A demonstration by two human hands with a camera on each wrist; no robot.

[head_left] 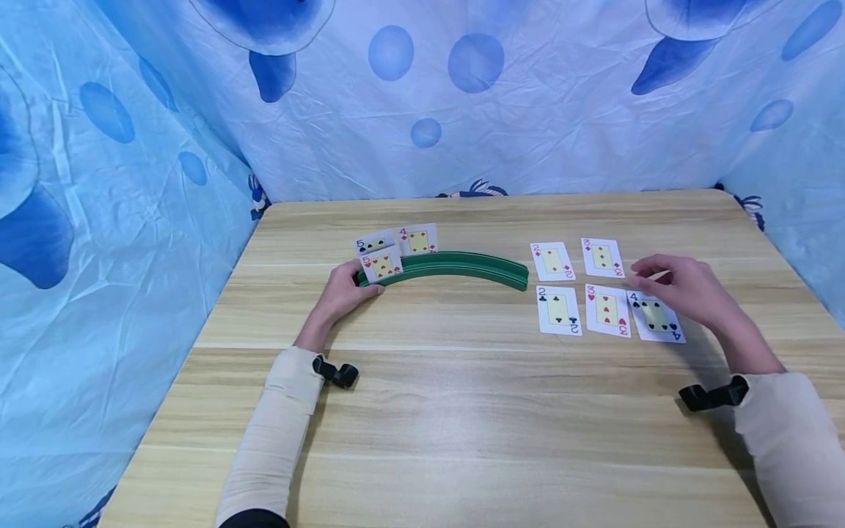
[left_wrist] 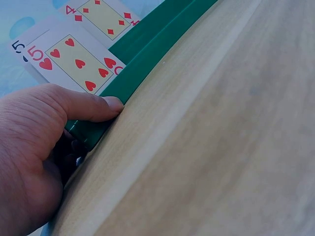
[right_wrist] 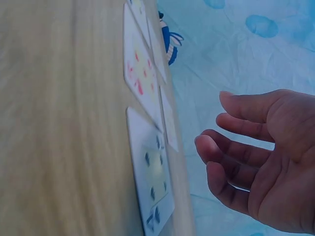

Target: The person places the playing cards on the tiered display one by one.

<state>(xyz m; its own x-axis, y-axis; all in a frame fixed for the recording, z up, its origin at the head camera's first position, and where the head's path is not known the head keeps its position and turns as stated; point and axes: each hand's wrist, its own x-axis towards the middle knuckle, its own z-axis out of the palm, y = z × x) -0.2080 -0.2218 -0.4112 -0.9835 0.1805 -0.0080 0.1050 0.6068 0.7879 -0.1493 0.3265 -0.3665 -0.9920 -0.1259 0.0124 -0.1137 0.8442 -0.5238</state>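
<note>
My left hand (head_left: 343,292) grips the left end of a curved green card holder (head_left: 465,265), the thumb lying along its front face in the left wrist view. Standing in the holder are a five of hearts (head_left: 381,264), a black five (head_left: 370,241) partly hidden behind it, and a four of diamonds (head_left: 419,239). Over on the right, my right hand (head_left: 686,287) hovers above the table with loosely bent fingers and nothing in them. Closest to it are a face-up black four (head_left: 656,317) and a three of diamonds (head_left: 602,258).
A two of diamonds (head_left: 552,262), a two of clubs (head_left: 558,310) and a three of hearts (head_left: 607,310) also lie face up, between the holder and the right hand. Blue patterned curtains (head_left: 422,95) hang around the wooden table (head_left: 462,411).
</note>
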